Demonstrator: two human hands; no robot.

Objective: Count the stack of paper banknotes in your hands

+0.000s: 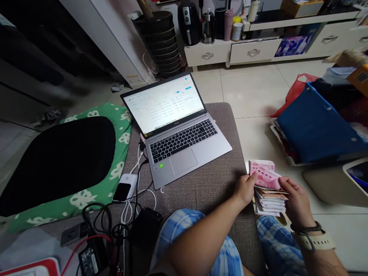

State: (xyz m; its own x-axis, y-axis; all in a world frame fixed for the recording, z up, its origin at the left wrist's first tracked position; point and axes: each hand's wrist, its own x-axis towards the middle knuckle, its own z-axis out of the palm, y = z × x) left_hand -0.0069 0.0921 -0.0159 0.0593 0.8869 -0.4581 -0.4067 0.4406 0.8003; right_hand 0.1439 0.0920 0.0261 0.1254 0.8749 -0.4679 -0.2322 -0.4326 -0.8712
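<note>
To the right of the seat's edge, my left hand [244, 189] grips a wad of pink 100 banknotes [266, 177] by its left side, thumb on top. My right hand [296, 201] pinches the right corner of the top note, which is lifted at a slant. Below the pink notes hangs a thick stack of papers [270, 203], white with some brownish edges; whether these are also banknotes I cannot tell, and my fingers beneath are hidden. An open laptop [184, 153] with a lit screen lies on the grey seat [201, 195], left of my hands.
Cables and a black power adapter [90, 260] lie at the lower left, near a white power bank [125, 188]. A black cushion [63, 161] rests on green patterned cloth [86, 197]. On the right stand a blue box [319, 122] and a beige bin [330, 184].
</note>
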